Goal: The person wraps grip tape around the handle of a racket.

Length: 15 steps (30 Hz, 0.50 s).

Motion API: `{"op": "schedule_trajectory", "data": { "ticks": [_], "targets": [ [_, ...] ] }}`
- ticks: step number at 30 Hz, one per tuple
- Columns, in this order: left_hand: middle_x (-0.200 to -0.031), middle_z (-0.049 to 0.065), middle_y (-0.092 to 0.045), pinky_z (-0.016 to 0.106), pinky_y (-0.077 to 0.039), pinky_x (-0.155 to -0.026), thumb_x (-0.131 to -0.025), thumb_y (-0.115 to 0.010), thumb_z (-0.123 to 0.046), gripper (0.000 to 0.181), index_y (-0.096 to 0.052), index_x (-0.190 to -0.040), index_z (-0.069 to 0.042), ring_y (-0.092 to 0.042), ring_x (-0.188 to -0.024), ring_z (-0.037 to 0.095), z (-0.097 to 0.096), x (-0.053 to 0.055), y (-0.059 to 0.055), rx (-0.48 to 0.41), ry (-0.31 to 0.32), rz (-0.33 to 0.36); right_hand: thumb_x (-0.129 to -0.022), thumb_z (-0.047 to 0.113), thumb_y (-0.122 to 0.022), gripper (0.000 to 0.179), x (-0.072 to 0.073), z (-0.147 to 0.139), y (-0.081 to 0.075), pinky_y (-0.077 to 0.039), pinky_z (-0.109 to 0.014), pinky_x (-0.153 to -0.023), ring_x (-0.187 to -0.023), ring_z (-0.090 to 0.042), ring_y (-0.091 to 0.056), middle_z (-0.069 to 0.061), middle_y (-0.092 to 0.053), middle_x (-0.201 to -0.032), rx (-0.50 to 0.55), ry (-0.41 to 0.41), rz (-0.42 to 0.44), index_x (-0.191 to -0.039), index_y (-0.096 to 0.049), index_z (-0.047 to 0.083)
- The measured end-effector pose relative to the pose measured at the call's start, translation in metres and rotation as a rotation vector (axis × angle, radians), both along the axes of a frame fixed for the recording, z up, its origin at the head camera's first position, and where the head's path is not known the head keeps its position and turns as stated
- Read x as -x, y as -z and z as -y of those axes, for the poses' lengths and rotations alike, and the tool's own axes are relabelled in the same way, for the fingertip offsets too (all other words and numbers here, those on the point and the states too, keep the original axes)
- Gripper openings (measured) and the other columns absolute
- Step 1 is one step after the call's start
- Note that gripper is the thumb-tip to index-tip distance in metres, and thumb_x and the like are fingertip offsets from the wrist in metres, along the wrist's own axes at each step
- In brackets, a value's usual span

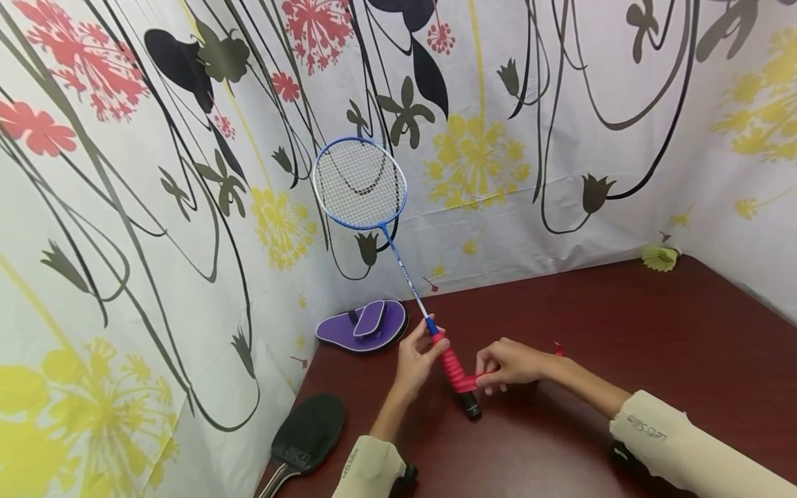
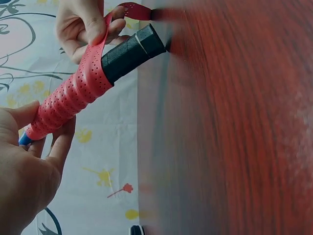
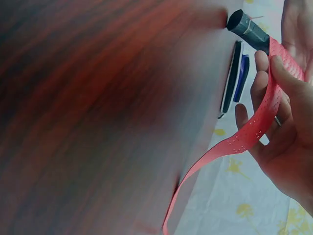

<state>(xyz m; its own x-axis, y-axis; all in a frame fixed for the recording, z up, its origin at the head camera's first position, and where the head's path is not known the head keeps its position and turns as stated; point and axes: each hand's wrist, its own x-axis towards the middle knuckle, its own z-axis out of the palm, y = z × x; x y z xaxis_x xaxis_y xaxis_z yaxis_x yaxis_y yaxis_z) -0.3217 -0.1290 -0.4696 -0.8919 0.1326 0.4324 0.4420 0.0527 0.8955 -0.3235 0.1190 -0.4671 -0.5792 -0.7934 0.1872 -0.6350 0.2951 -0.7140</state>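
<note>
A blue and white badminton racket [image 1: 398, 256] is held at a slant, its strung head up and its handle end low over the table. Perforated red grip tape [image 2: 73, 93] winds in overlapping turns round most of the handle, leaving the black butt end [image 2: 134, 53] bare. My left hand [image 1: 416, 360] holds the upper handle between thumb and fingers, near the blue cone. The right hand [image 1: 507, 363] pinches the tape where it leaves the handle. From there the loose tape tail [image 3: 220, 149] runs across the palm and down to the table.
A purple paddle case [image 1: 336, 330] lies at the table's back left. The black table tennis paddle [image 1: 311, 429] is at the left edge. A yellow shuttlecock [image 1: 660, 258] sits in the far right corner. Flower-printed sheeting [image 1: 486, 256] rises behind the dark red table [image 1: 623, 332].
</note>
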Motion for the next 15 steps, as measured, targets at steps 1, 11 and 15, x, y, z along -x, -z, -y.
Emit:
{"op": "schedule_trajectory", "data": {
  "ticks": [1,11,15],
  "targets": [
    [-0.12,0.024,-0.069,0.023,-0.056,-0.086,-0.093,-0.077,-0.003,0.06,-0.055,-0.149,-0.007,-0.067,-0.117,0.037,0.0011,0.0,0.0,-0.004,0.01,0.014,-0.097,0.02,-0.075,0.008,0.0005,-0.0002,0.0007,-0.058,-0.029,-0.053,-0.055,-0.02,-0.069,0.006,-0.075,-0.073,-0.001,0.001,0.001,-0.092,-0.072,0.014],
    [-0.119,0.011,-0.066,0.032,-0.056,-0.097,-0.098,-0.071,-0.004,0.061,-0.05,-0.154,-0.015,-0.066,-0.122,0.032,0.0032,-0.0052,0.0009,-0.033,0.072,0.106,-0.096,0.025,-0.077,0.011,0.0089,0.0024,0.0083,-0.057,-0.028,-0.054,-0.055,-0.015,-0.068,0.006,-0.075,-0.071,-0.021,0.03,0.023,-0.089,-0.073,0.016],
    [-0.118,0.011,-0.065,0.034,-0.057,-0.096,-0.098,-0.069,-0.001,0.061,-0.049,-0.155,-0.013,-0.067,-0.118,0.04,0.005,-0.0051,-0.0003,-0.054,0.116,0.097,-0.095,0.026,-0.078,0.012,0.0102,0.0052,0.008,-0.057,-0.028,-0.054,-0.056,-0.018,-0.069,0.006,-0.074,-0.07,-0.028,0.038,0.024,-0.089,-0.073,0.017]
  ]
}}
